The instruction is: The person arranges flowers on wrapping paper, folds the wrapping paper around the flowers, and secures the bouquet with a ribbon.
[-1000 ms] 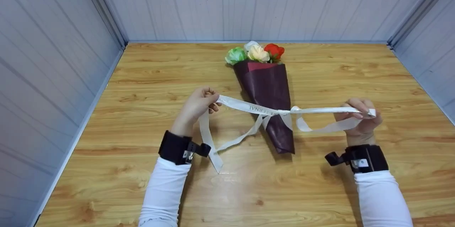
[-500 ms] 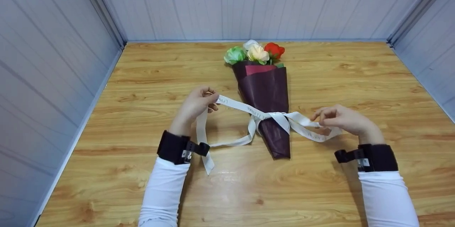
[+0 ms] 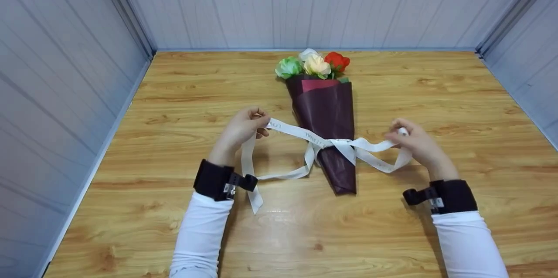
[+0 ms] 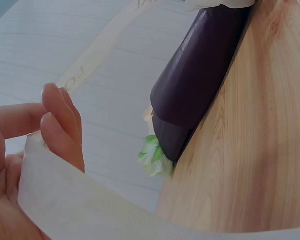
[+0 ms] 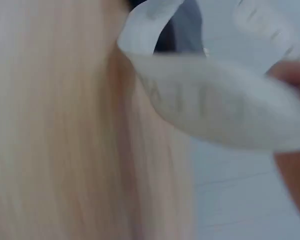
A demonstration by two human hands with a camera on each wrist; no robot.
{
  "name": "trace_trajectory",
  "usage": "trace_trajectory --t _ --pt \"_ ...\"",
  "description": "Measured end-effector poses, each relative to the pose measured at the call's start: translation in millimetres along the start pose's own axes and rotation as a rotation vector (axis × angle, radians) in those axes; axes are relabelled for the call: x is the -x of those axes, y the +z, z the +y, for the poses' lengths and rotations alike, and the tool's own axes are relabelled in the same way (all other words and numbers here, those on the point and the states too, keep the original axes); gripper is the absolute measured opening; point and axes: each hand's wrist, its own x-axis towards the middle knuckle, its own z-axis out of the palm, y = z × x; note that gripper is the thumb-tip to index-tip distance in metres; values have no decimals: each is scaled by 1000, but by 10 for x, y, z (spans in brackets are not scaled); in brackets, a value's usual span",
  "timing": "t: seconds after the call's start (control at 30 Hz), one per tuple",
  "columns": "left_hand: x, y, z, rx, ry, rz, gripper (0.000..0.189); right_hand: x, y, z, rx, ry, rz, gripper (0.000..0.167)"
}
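Note:
A bouquet (image 3: 324, 112) in dark maroon wrapping lies on the table, its green, cream, white and red flowers towards the back wall. White printed ribbon (image 3: 293, 130) goes round its lower part, with a loop on either side. To the left, my left hand (image 3: 244, 127) pinches the ribbon between thumb and fingers, and a loose tail hangs below it. My right hand (image 3: 412, 140) grips the ribbon's right loop between thumb and curled fingers. In the right wrist view the ribbon (image 5: 215, 97) is blurred and covers part of the hand. The left wrist view shows the ribbon (image 4: 85, 200) crossing the palm.
The wood-grain table (image 3: 152, 225) extends round the bouquet. Pale panel walls (image 3: 331, 8) enclose it at the back and on both sides. Each wrist wears a black strap (image 3: 213, 181) with a small camera.
My right hand has come inward from the far right, and the ribbon on that side has gone from taut to a slack loop. The left hand has barely moved. The bouquet has shifted slightly.

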Motion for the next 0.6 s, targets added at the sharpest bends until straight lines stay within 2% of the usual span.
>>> trace_trajectory --t 0.03,0.07,0.1,0.13,0.2,0.3,0.47,0.6 --pt "2 -2 -3 4 1 -3 11 -10 19 -8 213 71 29 9" --pt "4 -4 -5 6 2 -5 11 -17 34 -15 397 136 39 15" --pt "6 -5 -7 6 3 -3 10 -25 43 -15 552 164 25 22" --pt "6 -6 -7 5 1 -1 10 -32 47 -14 657 183 2 23" --pt "3 -8 -11 2 3 -1 10 -35 46 -5 780 207 -23 18" --pt "1 -6 -7 -6 4 -2 10 -31 21 5 842 215 -30 16" --pt "-13 -16 -8 -24 8 -3 12 -22 -23 -12 883 244 -23 27" --pt "-21 -18 -18 -31 3 1 13 2 -81 -12 855 281 -21 17"
